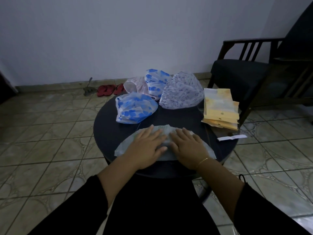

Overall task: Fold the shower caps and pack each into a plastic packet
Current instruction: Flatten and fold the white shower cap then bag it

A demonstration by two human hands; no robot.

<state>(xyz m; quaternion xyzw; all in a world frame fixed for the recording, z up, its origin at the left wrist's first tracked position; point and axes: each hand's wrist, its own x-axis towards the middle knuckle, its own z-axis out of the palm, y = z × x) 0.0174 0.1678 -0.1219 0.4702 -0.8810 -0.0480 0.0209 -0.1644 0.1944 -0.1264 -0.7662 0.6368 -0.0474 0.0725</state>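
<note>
I sit at a round dark table [105,133] on a tiled floor [42,133], with a dark wooden armchair [250,73] off to my right by the wall. On the far half of the table four puffed-up shower caps sit bunched together: a lilac-patterned cap [182,92], a blue-flowered cap [135,108] nearest me on the left, a second blue-flowered cap [156,82] behind it, and a pale pink cap [133,85] at the back. To the right of them lies a stack of yellowish plastic packets [220,109], flat and fanned a little (whether anything is inside them I cannot tell). A white paper strip [232,137] lies just in front of the stack, near the table's edge.

The cap I am working on, a greyish-green cap [124,148], lies flattened in a half-round shape at the near edge of the table, right under my palms. My left hand [147,146] and right hand [186,146] rest side by side on it, fingers straight and slightly spread, pressing it flat. The cap's edges stick out past both hands. A thin gold bracelet [202,161] circles my right wrist.
</note>
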